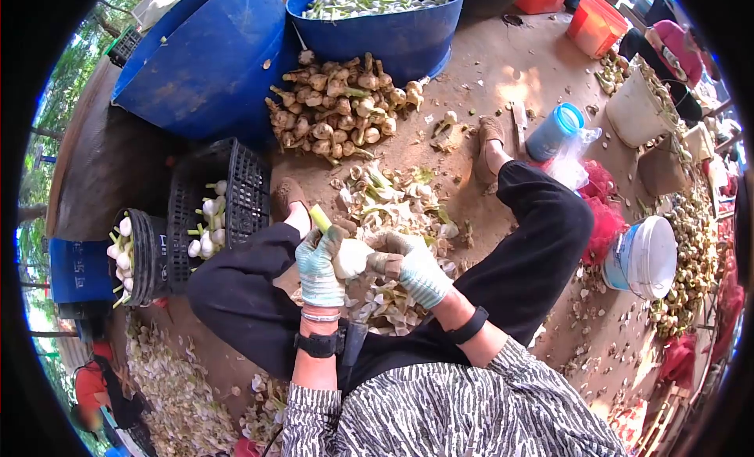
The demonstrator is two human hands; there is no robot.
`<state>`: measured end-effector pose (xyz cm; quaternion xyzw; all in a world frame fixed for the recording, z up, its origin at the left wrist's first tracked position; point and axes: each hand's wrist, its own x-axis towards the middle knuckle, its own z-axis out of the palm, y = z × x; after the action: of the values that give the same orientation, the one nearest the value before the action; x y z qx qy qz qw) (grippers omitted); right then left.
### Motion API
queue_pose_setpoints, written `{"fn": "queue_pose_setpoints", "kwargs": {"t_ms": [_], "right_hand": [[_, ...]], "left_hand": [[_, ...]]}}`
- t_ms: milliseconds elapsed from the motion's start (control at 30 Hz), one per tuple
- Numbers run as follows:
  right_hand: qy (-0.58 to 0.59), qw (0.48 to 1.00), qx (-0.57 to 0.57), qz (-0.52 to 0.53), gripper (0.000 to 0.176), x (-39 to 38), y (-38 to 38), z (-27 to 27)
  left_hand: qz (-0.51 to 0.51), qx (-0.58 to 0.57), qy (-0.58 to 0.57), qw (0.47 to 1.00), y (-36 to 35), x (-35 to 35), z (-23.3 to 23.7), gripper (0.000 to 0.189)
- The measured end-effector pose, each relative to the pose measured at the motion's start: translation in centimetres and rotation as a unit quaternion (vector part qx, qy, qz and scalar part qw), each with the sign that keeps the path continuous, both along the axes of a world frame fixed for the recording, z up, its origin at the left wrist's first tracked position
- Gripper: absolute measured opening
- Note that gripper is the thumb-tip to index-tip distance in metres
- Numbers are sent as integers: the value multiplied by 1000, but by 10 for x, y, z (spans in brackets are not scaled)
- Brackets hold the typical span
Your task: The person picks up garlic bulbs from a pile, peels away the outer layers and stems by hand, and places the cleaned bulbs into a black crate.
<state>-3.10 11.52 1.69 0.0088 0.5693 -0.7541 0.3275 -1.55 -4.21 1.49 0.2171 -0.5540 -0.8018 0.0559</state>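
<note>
A white garlic bulb [351, 259] with a short green stem is held between my hands, above my lap. My left hand [320, 270], in a striped knit glove with a soiled palm, is closed round the bulb and its stem. At the bulb's right side, my right hand [415, 268], gloved the same way, has its fingers curled and pressed against it; the fingertips are partly hidden. Beneath them, a heap of garlic skins and leaf scraps [400, 201] covers the ground between my legs. Unpeeled garlic bulbs [334, 107] are piled just beyond.
A blue tub [377, 33] holds peeled garlic. At left stand a black crate [250, 182] and a black bucket [149, 249] with white bulbs. A knife [519, 127], blue container [554, 131], red net bag [601, 213] and white bucket [648, 256] lie right. Other people sit nearby.
</note>
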Motion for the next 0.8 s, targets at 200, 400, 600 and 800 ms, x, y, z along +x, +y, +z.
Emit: {"fn": "queue_pose_setpoints", "kwargs": {"t_ms": [200, 400, 600, 800], "right_hand": [[-39, 998, -33, -37, 15, 7, -2, -6], [-59, 998, -9, -21, 11, 15, -3, 2], [207, 973, 90, -56, 18, 16, -4, -20], [157, 940, 299, 58, 20, 14, 21, -78]], "left_hand": [[-30, 248, 34, 968, -2, 9, -6, 31], [-49, 333, -75, 939, -20, -1, -39, 40], [-61, 269, -143, 950, -15, 0, -48, 36], [-34, 401, 37, 915, -32, -8, -2, 32]]}}
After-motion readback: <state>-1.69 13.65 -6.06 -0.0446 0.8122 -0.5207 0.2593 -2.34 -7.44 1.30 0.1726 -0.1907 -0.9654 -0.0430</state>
